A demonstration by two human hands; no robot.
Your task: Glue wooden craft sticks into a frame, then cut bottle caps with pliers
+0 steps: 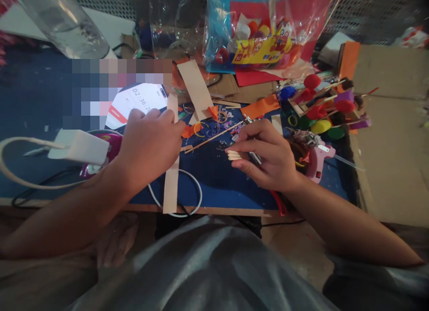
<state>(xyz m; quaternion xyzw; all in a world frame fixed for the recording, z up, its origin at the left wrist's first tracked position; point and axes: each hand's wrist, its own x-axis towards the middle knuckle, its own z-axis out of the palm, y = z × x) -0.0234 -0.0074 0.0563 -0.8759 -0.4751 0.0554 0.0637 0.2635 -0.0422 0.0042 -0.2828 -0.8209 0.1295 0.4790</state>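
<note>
My right hand point(268, 157) pinches a small stack of short wooden stick pieces point(233, 155) between thumb and fingers. A metal tool point(255, 158), mostly covered by that hand, shows beneath the palm; its kind is hidden. My left hand point(152, 139) is closed over a long beige strip point(172, 181), its fingers curled near the phone point(137, 101), which displays a running timer. What the left fingers grip, if anything, is hidden. Between the hands lie a thin wooden stick point(217, 136), a short wooden piece point(187, 148) and orange scraps point(192, 131).
A pink glue gun point(318, 162) and several sticks with coloured caps point(330, 101) stand at right. Behind is a clear bag point(264, 38) of craft pieces. A white charger point(80, 145) with cable sits left, below a clear bottle point(67, 25). Cardboard point(392, 145) lies far right.
</note>
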